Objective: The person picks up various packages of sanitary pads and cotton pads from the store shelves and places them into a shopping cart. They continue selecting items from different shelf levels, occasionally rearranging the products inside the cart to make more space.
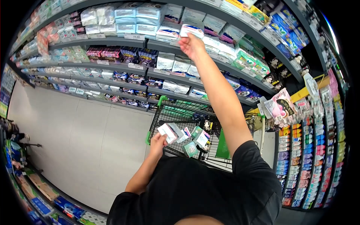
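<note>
My right hand (192, 45) is raised to the shelf, its fingers closed on the lower edge of a white pack (192, 30) with blue and red print. Similar white packs (168, 30) stand beside it on the same shelf. Low over the cart's left side, my left hand (158, 143) grips a white pack (167, 133), seemingly with a second one against it. Inside the shopping cart (176, 108), a green pack (190, 149) and a white-and-pink pack (202, 138) lie loose with a few others.
Shelves (138, 40) full of packaged goods curve around the front. A pink hanging pack (281, 106) and a rack of small packs (305, 161) are on the right. Pale tiled floor (82, 138) stretches left, with a low goods shelf (45, 200) at bottom left.
</note>
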{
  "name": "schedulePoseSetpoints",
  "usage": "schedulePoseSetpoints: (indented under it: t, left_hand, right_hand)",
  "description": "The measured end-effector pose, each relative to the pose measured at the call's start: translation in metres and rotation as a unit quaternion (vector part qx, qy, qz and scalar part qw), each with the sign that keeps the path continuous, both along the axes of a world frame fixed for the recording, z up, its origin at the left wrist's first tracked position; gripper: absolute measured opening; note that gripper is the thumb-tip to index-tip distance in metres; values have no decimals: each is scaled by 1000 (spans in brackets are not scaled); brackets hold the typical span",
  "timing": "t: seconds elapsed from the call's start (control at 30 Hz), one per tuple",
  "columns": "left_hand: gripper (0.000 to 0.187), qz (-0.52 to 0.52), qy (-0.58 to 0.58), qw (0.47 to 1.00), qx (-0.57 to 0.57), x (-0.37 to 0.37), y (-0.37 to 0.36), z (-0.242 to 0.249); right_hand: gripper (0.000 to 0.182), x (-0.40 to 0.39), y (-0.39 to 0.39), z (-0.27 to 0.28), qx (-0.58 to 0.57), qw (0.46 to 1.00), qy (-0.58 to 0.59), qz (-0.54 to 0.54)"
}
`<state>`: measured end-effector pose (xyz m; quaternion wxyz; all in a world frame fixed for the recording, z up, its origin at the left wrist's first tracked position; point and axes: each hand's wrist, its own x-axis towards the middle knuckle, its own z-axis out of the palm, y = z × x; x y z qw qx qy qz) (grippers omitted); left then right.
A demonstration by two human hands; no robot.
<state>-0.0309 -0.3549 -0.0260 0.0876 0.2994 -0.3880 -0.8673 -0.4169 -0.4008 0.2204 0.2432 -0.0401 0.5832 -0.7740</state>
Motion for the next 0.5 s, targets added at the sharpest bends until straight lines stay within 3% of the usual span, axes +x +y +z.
schedulePoseSetpoints:
  t: [0.13,0.27,0.4,0.5]
  left_hand:
    - [13,1,-8,1000,-16,18,-5,-15]
    - [17,-7,-23,999,-29,18,-16,-29]
    - [17,-8,-36,999,-10,12,-19,-34]
    - [14,-43,-63,997,-22,7,-18,-45]
  right_hand:
    - [26,5,3,1,-25,997,50,-51]
    - [24,59,54,-2,-149,982,115,29]
    - [33,137,148,-63,-43,990,108,80]
    - [25,184,217,-139,55,995,-71,40]
